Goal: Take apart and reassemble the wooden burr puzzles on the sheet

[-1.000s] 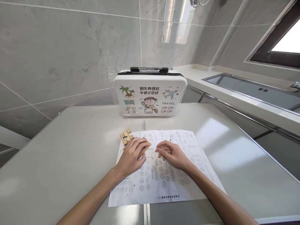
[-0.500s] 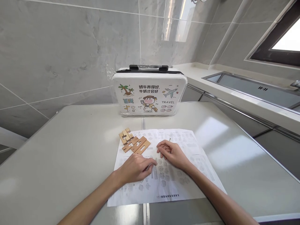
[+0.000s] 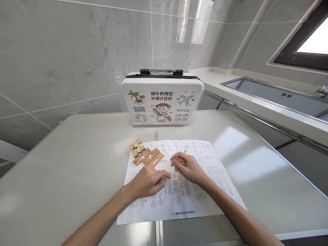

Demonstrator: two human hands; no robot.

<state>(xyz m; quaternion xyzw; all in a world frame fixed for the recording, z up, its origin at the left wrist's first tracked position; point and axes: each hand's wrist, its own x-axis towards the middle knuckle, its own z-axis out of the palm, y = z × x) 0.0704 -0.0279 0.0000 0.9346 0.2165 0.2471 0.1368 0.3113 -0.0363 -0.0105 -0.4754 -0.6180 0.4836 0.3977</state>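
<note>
Left hand [image 3: 150, 181]: thumb and forefinger apart, nothing visible held. Right hand [image 3: 188, 165] loosely curled, can't tell if closed. I see one printed sheet [image 3: 205, 206] beneath; tan slotted wooden pieces [image 3: 146, 159] at its far-left corner, two clusters, exact count unclear. Beyond: one upright white case [image 3: 161, 85], shut, contents hidden.

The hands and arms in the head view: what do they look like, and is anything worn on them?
The left hand and right hand are human and bare, with no gloves, rings or watch visible. The slim forearms show no sleeves, cables or markings.
</note>
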